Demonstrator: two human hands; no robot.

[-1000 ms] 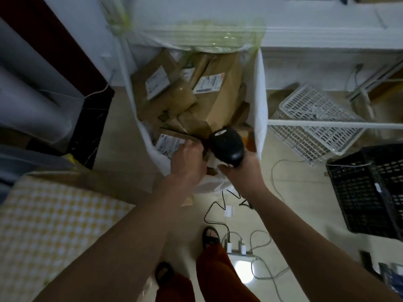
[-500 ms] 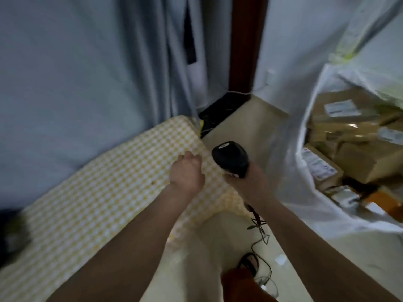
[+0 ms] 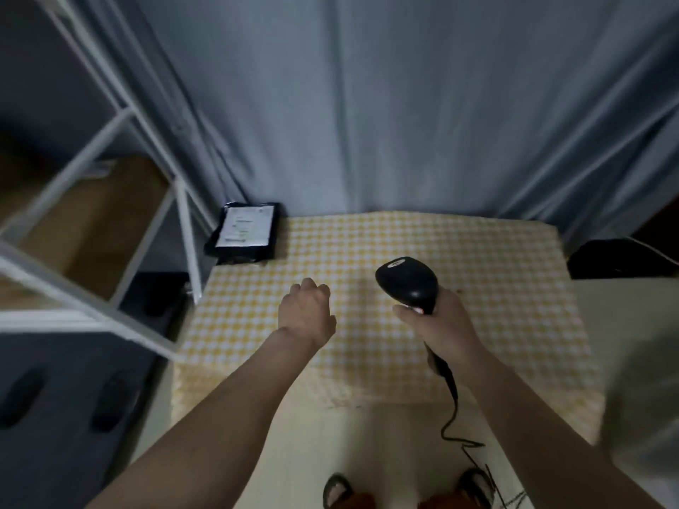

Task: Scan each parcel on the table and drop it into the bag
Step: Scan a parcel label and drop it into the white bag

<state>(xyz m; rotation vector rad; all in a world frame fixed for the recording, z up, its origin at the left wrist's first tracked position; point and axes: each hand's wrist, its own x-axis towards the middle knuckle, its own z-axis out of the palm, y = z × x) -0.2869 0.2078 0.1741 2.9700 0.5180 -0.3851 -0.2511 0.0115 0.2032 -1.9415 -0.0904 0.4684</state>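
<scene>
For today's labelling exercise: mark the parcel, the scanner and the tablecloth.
parcel (image 3: 245, 228), head view, on its white label.
scanner (image 3: 406, 280), head view, on top of its black head.
tablecloth (image 3: 488, 273), head view, on a bare checked patch right of the scanner.

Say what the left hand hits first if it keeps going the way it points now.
Likely the black parcel at the table's far left corner. The left hand, empty, points up-left over bare checked tablecloth; height above the cloth is unclear.

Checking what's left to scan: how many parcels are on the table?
1. A black parcel with a white label lies at the table's far left corner, beyond the left hand. The bag is out of view.
</scene>
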